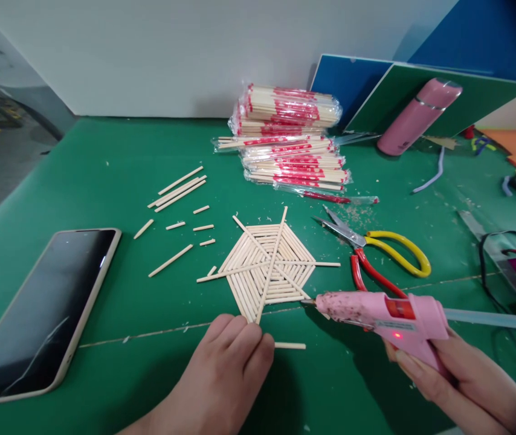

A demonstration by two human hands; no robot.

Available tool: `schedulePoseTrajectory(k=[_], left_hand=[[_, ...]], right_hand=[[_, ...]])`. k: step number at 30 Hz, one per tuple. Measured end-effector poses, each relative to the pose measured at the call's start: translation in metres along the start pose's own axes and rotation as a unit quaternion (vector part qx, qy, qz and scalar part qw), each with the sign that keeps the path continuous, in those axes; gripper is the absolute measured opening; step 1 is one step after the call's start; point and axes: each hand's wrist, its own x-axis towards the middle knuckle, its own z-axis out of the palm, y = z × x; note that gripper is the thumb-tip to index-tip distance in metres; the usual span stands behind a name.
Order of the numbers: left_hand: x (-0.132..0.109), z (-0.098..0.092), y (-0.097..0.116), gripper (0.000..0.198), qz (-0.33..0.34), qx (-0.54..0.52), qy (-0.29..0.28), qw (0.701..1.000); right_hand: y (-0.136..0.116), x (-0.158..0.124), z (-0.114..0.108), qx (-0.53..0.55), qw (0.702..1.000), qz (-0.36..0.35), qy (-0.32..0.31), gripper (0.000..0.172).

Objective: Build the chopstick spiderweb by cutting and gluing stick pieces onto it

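A flat hexagonal web of wooden sticks (244,275), built in concentric rows with crossing spokes, lies on the green table. My right hand (457,374) grips a pink hot glue gun (376,314), its red light lit and a clear glue stick out the back. The nozzle is at the web's lower right, by a spoke end. Just below the web's lower left corner, my left hand (235,368) is closed, its fingertips hidden. A wooden stick (290,346) protrudes from its right side and seems held there. Yellow-and-red-handled scissors (357,238) lie open right of the web.
Several loose cut sticks (179,193) lie at upper left. A phone (45,314) rests at the left. Plastic-wrapped chopstick bundles (289,139) are piled at the back. A pink flask (419,118) leans against boards (448,99). A black cable (484,272) runs at the right.
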Motion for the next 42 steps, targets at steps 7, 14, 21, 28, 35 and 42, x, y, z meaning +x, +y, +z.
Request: schedulePoseTrajectory(k=[7, 14, 21, 28, 35, 42], left_hand=[[0.000, -0.002, 0.002, 0.017, -0.011, -0.001, -0.008, 1.000], [0.001, -0.003, 0.003, 0.018, -0.014, 0.003, -0.011, 1.000], [0.002, -0.003, 0.002, 0.022, -0.005, 0.014, 0.005, 1.000], [0.002, -0.002, 0.003, 0.019, -0.009, 0.015, 0.009, 1.000], [0.002, -0.001, 0.003, 0.017, -0.009, 0.015, 0.006, 1.000], [0.001, 0.000, 0.002, 0.018, -0.003, 0.011, -0.005, 1.000]], right_hand=[[-0.007, 0.005, -0.001, 0.013, 0.993, -0.020, -0.113, 0.018], [-0.017, 0.011, 0.004, -0.061, 0.992, -0.075, -0.083, 0.018], [-0.009, 0.007, 0.007, -0.082, 0.991, -0.082, -0.073, 0.021], [0.019, 0.013, 0.003, -0.088, 0.985, -0.080, -0.122, 0.026], [0.024, 0.012, 0.005, -0.073, 0.987, -0.069, -0.125, 0.022], [0.023, 0.014, 0.003, -0.023, 0.993, -0.061, -0.098, 0.024]])
